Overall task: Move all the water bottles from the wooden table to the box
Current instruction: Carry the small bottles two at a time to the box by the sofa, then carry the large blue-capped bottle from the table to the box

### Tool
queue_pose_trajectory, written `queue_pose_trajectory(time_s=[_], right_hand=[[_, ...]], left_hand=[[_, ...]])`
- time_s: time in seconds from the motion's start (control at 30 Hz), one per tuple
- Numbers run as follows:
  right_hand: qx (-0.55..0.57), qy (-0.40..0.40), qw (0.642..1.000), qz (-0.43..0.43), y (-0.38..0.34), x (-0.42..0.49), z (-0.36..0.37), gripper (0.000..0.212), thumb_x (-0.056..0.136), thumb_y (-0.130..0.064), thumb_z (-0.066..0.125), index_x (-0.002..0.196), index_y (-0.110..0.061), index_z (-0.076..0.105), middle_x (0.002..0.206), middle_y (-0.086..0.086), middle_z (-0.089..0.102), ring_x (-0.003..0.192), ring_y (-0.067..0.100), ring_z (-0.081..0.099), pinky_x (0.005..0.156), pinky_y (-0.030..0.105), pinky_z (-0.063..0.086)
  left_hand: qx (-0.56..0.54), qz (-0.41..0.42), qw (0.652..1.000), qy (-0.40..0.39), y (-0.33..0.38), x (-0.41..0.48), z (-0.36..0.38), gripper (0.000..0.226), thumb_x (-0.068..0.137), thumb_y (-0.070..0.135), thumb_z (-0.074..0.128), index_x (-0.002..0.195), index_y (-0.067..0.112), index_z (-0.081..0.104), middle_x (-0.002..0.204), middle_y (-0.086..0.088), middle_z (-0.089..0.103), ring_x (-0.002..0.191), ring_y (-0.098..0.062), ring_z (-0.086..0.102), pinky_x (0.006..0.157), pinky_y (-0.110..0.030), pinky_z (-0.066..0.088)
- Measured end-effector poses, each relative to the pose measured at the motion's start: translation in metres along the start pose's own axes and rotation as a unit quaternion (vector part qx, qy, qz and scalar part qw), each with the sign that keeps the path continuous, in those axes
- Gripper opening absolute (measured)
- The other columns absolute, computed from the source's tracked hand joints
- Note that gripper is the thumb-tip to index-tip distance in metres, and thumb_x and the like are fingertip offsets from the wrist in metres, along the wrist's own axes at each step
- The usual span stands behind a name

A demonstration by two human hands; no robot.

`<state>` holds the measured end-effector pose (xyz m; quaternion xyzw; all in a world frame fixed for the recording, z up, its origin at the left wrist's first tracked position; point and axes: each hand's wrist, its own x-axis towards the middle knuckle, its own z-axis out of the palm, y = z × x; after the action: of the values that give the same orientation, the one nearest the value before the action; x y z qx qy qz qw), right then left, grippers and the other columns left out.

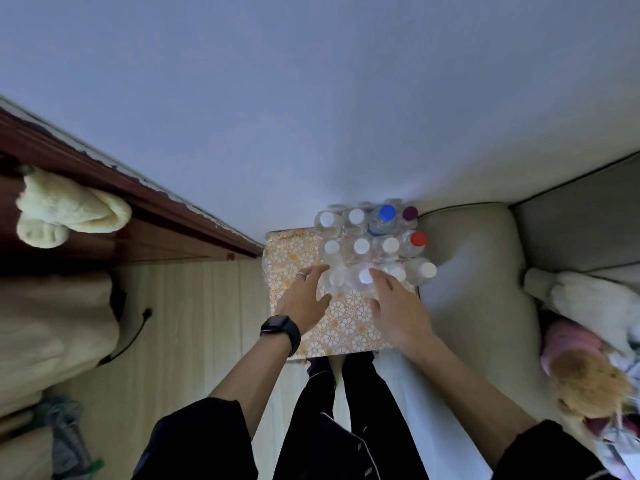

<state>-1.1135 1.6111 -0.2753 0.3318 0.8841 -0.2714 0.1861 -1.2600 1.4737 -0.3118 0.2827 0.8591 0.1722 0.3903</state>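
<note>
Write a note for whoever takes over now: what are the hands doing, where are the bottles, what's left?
Left hand: open, fingers reaching a near-row bottle.
Right hand: open, fingertips on the white-capped bottle beside it. Neither grips yet.
The cluster of bottles stands upright at the far right of the table's flowery cover.
Box: not in view.
Done: cannot tell.
Left: every bottle here goes to the box.
</note>
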Motion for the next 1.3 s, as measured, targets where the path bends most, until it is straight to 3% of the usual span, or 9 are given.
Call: queue_pose_trajectory(time_s=[0.23,0.4,0.53,0.7,0.83,0.97,1.07,1.17,1.3], right_hand=[[0.052,0.104,0.993,-0.01,-0.025,-0.087,-0.04,0.037,0.094,-0.031,0.061,0.129,-0.02,0.066,0.139,0.001,0.058,0.125,0.028,0.053,0.102,0.04,0.044],[0.073,0.194,0.978,-0.036,-0.043,-0.12,-0.055,0.032,0.091,-0.033,0.068,0.121,-0.022,0.071,0.13,0.003,0.065,0.123,0.026,0.054,0.104,0.038,0.042],[0.062,0.202,0.975,-0.069,-0.057,-0.126,-0.064,0.034,0.093,-0.038,0.065,0.123,-0.023,0.07,0.131,0.0,0.064,0.126,0.022,0.053,0.109,0.039,0.039],[0.037,0.159,0.975,-0.149,-0.09,-0.117,-0.083,0.036,0.096,-0.047,0.055,0.127,-0.033,0.064,0.138,-0.005,0.058,0.13,0.021,0.045,0.106,0.042,0.042],[-0.001,0.136,0.954,-0.268,-0.132,-0.1,-0.095,0.033,0.094,-0.04,0.064,0.123,-0.026,0.07,0.129,-0.003,0.064,0.127,0.024,0.052,0.106,0.037,0.038],[-0.042,0.086,0.908,-0.409,-0.187,-0.093,-0.085,0.033,0.092,-0.038,0.066,0.12,-0.022,0.073,0.128,-0.001,0.066,0.123,0.026,0.054,0.104,0.04,0.043],[-0.065,0.014,0.858,-0.51,-0.239,-0.108,-0.055,0.034,0.093,-0.038,0.067,0.121,-0.021,0.072,0.13,0.001,0.065,0.124,0.028,0.052,0.104,0.044,0.045],[-0.074,-0.051,0.782,-0.617,-0.293,-0.158,-0.01,0.035,0.091,-0.038,0.07,0.122,-0.021,0.072,0.129,0.003,0.066,0.124,0.029,0.053,0.107,0.042,0.042],[-0.098,-0.15,0.657,-0.733,-0.344,-0.272,0.053,0.04,0.093,-0.045,0.065,0.127,-0.025,0.069,0.133,0.001,0.064,0.129,0.026,0.047,0.111,0.036,0.036]], left_hand=[[-0.002,0.039,0.997,0.062,0.031,-0.088,-0.056,0.057,0.095,0.036,0.058,0.149,0.036,0.037,0.15,-0.001,0.044,0.112,-0.02,0.062,0.086,-0.04,0.057],[-0.007,0.074,0.99,0.116,0.038,-0.128,-0.085,0.048,0.096,0.04,0.056,0.143,0.033,0.049,0.146,0.003,0.05,0.129,-0.017,0.051,0.104,-0.04,0.047],[0.001,0.07,0.987,0.143,0.028,-0.147,-0.101,0.047,0.096,0.039,0.057,0.142,0.031,0.051,0.143,0.003,0.054,0.129,-0.019,0.052,0.108,-0.041,0.044],[-0.029,-0.009,0.968,0.25,0.006,-0.183,-0.126,0.048,0.094,0.04,0.057,0.14,0.032,0.052,0.135,0.004,0.059,0.122,-0.019,0.056,0.105,-0.039,0.045],[-0.041,-0.113,0.939,0.323,-0.019,-0.229,-0.131,0.05,0.095,0.04,0.052,0.144,0.033,0.045,0.134,-0.004,0.06,0.124,-0.026,0.054,0.109,-0.042,0.039],[-0.066,-0.241,0.887,0.389,-0.049,-0.296,-0.107,0.046,0.097,0.038,0.052,0.142,0.028,0.047,0.122,-0.008,0.062,0.116,-0.03,0.056,0.106,-0.042,0.039],[-0.095,-0.336,0.828,0.439,-0.069,-0.368,-0.069,0.047,0.097,0.037,0.056,0.143,0.028,0.049,0.132,-0.005,0.06,0.123,-0.029,0.054,0.108,-0.038,0.037],[-0.119,-0.43,0.745,0.496,-0.074,-0.457,-0.022,0.046,0.096,0.038,0.06,0.141,0.03,0.053,0.138,0.001,0.059,0.127,-0.024,0.053,0.108,-0.035,0.036],[-0.146,-0.556,0.608,0.548,-0.057,-0.578,0.047,0.046,0.094,0.039,0.062,0.138,0.03,0.055,0.137,0.002,0.059,0.125,-0.021,0.054,0.107,-0.035,0.037]])
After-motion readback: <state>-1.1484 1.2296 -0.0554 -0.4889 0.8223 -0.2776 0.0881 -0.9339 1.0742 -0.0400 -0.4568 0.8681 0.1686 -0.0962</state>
